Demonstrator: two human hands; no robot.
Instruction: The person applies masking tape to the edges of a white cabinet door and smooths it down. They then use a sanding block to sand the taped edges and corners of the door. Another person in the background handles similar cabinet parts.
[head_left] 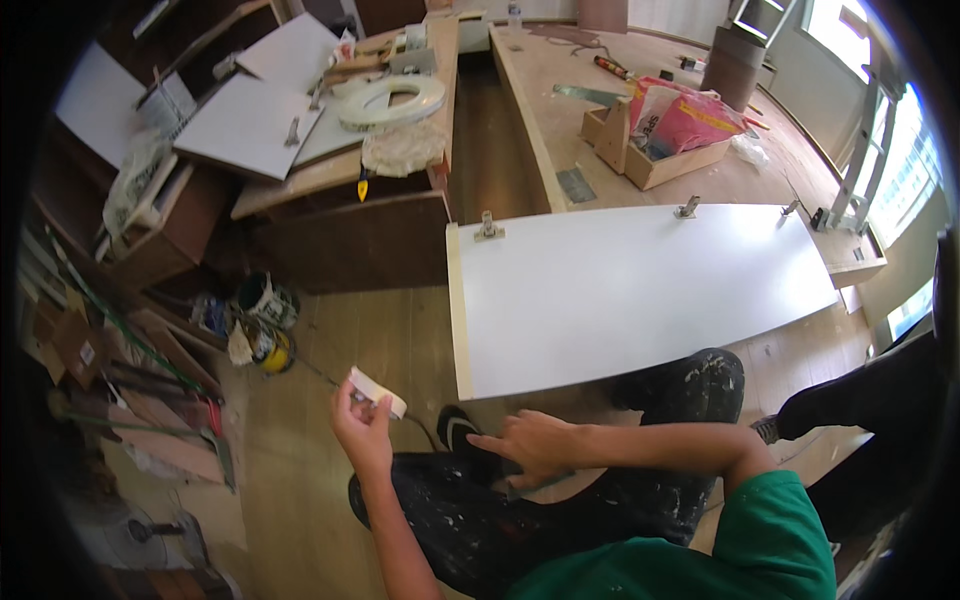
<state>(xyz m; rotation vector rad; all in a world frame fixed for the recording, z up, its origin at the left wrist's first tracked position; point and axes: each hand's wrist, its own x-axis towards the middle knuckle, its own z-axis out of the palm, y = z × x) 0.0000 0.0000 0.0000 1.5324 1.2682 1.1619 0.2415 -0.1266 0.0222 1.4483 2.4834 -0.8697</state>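
My landmark is a large white panel, which lies before the seated person I am watching remotely, its surface shiny and bare, with a strip of cream tape running down its left edge. Off the panel's near left corner, in the air and clear of it, the left hand holds a small roll of cream tape, pinched between thumb and fingers. Just off the panel's near edge, toward its left end, the right hand hovers above the person's lap with its fingers loosely apart and the index finger stretched to the left; its palm is turned away from me. The knee of the person's paint-spotted dark trousers is close by the panel's near edge. Three metal clips sit along the panel's far edge. Beyond that edge is a plywood platform, where I see an open wooden box with a pink bag in it. Beyond the panel and to its left, a cluttered wooden tabletop carries a flat white ring-shaped coil and some white boards. Left of the panel, well apart from it, paint buckets stand on the wood floor. To the panel's right, another person's dark trouser leg reaches in, and a stepladder stands beyond the panel's far right corner.
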